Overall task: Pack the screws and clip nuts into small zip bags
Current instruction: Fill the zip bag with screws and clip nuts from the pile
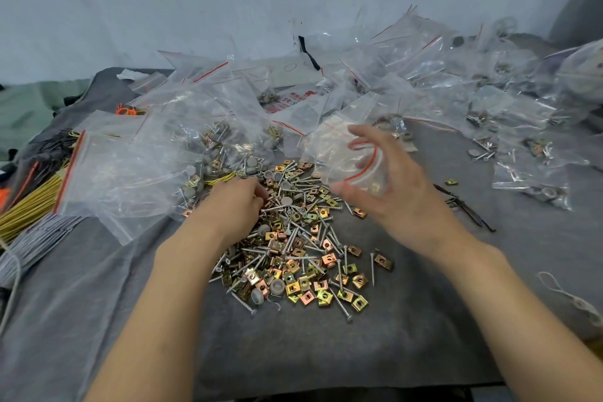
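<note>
The right hand [391,192] is lifted just above the pile, with its thumb and fingers curled round a small zip bag [342,153]. It holds the bag near the red strip at the mouth. The left hand [235,202] is palm down on the far left side of the pile [293,238], and its fingers bend down into the metal bits. The fingertips are hidden, so I cannot tell if they have picked anything up. The two hands are apart, with part of the pile between them. The bag looks thin, soft and floppy, and likely a bit slippery, so I think the best place to hold it is by the mouth, to keep it open. One gold bit seems to be inside it, but the picture is blurry there. The screws [372,266] are thin, hard and pointy, and the clip nuts [383,262] are little flat folded squares with sharp-looking edges. Each one should be very light and easy to pinch, but easy to drop too. The pile lies in the middle of the grey cloth [326,352] that covers the surface. Lots of empty bags [212,101] are heaped along the far edge, filled bags [528,179] lie toward the right edge, and yellow ties [26,206] lie at the left edge.
</note>
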### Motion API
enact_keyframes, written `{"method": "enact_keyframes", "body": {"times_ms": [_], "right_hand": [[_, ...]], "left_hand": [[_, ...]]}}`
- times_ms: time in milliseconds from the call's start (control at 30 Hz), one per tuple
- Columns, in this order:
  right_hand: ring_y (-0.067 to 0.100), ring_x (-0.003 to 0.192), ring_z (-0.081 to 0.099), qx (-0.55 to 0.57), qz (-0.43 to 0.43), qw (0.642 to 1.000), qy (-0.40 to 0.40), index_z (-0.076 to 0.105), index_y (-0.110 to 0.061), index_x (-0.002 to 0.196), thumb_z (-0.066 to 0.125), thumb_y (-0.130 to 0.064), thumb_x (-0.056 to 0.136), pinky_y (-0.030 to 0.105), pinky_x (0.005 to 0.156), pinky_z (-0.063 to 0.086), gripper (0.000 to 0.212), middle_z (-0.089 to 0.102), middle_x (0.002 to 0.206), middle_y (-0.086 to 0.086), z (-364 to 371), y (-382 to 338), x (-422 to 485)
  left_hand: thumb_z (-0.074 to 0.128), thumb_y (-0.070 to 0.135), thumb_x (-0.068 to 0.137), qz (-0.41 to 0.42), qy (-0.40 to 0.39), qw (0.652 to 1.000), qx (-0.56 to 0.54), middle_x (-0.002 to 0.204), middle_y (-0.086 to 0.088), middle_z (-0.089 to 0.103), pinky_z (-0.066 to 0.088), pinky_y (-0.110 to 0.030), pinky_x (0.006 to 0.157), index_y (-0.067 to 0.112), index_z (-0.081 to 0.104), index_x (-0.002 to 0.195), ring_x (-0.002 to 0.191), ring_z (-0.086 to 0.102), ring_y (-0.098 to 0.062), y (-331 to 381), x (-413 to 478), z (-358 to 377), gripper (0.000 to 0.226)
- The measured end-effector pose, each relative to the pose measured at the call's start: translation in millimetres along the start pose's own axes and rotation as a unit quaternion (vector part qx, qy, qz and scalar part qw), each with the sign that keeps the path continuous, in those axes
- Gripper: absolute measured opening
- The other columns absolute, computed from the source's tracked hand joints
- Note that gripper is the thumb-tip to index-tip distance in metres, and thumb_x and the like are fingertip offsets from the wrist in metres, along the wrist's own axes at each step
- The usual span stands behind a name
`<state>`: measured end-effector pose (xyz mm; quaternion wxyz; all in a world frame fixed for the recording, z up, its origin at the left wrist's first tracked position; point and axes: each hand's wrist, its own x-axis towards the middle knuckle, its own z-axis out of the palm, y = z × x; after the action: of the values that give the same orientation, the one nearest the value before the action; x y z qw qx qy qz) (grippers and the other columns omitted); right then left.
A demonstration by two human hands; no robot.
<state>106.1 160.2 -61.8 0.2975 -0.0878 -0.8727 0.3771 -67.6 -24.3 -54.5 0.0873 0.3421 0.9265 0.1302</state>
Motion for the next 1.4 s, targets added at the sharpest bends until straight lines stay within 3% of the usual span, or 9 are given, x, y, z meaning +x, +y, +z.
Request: {"method": "enact_keyframes", "body": {"times_ms": [67, 233, 367, 567, 767, 1033, 1133, 1267, 1400], "right_hand": [[-0.001, 0.115, 0.052, -0.030, -0.010, 0.999, -0.022, 0.032, -0.055, 0.137, 0.062, -0.074, 0.079, 0.012, 0.094, 0.035, 0.069, 0.050, 0.127, -0.025, 4, -1, -2], [0.013, 0.122, 0.051, -0.068, -0.021, 0.997, -0.037, 0.027, -0.054, 0.138, 0.059, -0.071, 0.082, 0.036, 0.102, 0.039, 0.067, 0.049, 0.136, -0.016, 7, -3, -4], [0.006, 0.119, 0.050, -0.065, -0.023, 0.997, -0.028, 0.030, -0.052, 0.139, 0.059, -0.070, 0.082, 0.030, 0.099, 0.038, 0.067, 0.049, 0.134, -0.015, 6, -2, -4], [0.010, 0.109, 0.054, -0.066, -0.018, 0.997, -0.025, 0.031, -0.051, 0.139, 0.059, -0.071, 0.081, 0.028, 0.095, 0.038, 0.067, 0.050, 0.134, -0.014, 5, 0, -4], [0.009, 0.112, 0.053, -0.065, -0.016, 0.998, -0.024, 0.031, -0.052, 0.139, 0.059, -0.071, 0.081, 0.026, 0.094, 0.036, 0.067, 0.049, 0.134, -0.016, 6, 1, -4], [0.010, 0.124, 0.049, -0.081, -0.022, 0.996, -0.028, 0.028, -0.053, 0.139, 0.057, -0.072, 0.083, 0.030, 0.098, 0.037, 0.066, 0.047, 0.137, -0.016, 6, 2, -5], [0.009, 0.123, 0.050, -0.078, -0.025, 0.996, -0.024, 0.029, -0.052, 0.140, 0.059, -0.070, 0.083, 0.031, 0.099, 0.038, 0.067, 0.049, 0.136, -0.014, 6, 2, -5], [0.012, 0.121, 0.054, -0.074, -0.026, 0.997, -0.022, 0.029, -0.052, 0.140, 0.062, -0.066, 0.084, 0.036, 0.100, 0.043, 0.067, 0.049, 0.136, -0.014, 6, 0, -5], [0.011, 0.119, 0.055, -0.073, -0.028, 0.997, -0.020, 0.028, -0.052, 0.140, 0.063, -0.063, 0.084, 0.039, 0.100, 0.046, 0.067, 0.050, 0.136, -0.013, 6, -2, -6]], "left_hand": [[0.044, 0.016, 0.103, 0.005, 0.002, 1.000, -0.006, 0.120, -0.004, 0.061, 0.049, -0.044, 0.094, 0.021, 0.061, 0.118, 0.111, 0.054, -0.024, 0, -1, -1, 0.023], [0.046, 0.012, 0.102, 0.017, 0.013, 0.999, -0.042, 0.111, -0.001, 0.062, 0.051, -0.033, 0.076, 0.022, 0.061, 0.115, 0.086, 0.060, -0.013, -1, -7, -4, 0.022], [0.042, 0.010, 0.102, 0.022, 0.021, 0.999, -0.029, 0.118, 0.001, 0.064, 0.045, -0.026, 0.060, 0.019, 0.062, 0.118, 0.072, 0.058, -0.008, -3, -6, -6, 0.027], [0.043, 0.015, 0.104, 0.017, 0.072, 0.996, -0.055, 0.121, -0.004, 0.063, 0.041, -0.026, 0.072, 0.016, 0.060, 0.127, 0.081, 0.056, -0.013, -4, -7, -6, 0.030], [0.043, 0.014, 0.101, 0.011, 0.121, 0.981, -0.153, 0.084, 0.001, 0.068, 0.032, -0.010, 0.037, 0.018, 0.067, 0.116, 0.037, 0.044, -0.002, 1, -6, -7, 0.028], [0.051, 0.021, 0.102, 0.045, 0.082, 0.934, -0.345, 0.085, 0.000, 0.068, 0.052, -0.011, 0.062, 0.018, 0.067, 0.111, 0.069, 0.062, -0.002, 25, -12, -12, 0.018], [0.054, 0.023, 0.101, 0.087, 0.064, 0.926, -0.362, 0.089, -0.003, 0.071, 0.052, -0.022, 0.071, 0.023, 0.069, 0.108, 0.076, 0.066, -0.003, 37, -15, -15, 0.016], [0.060, 0.025, 0.098, 0.135, 0.069, 0.922, -0.356, 0.087, 0.005, 0.069, 0.047, -0.015, 0.064, 0.027, 0.066, 0.114, 0.074, 0.063, -0.001, 55, -17, -16, 0.018], [0.062, 0.023, 0.096, 0.156, 0.061, 0.934, -0.314, 0.095, 0.008, 0.070, 0.051, -0.023, 0.079, 0.028, 0.058, 0.126, 0.088, 0.066, -0.004, 72, -17, -10, 0.030]]}}
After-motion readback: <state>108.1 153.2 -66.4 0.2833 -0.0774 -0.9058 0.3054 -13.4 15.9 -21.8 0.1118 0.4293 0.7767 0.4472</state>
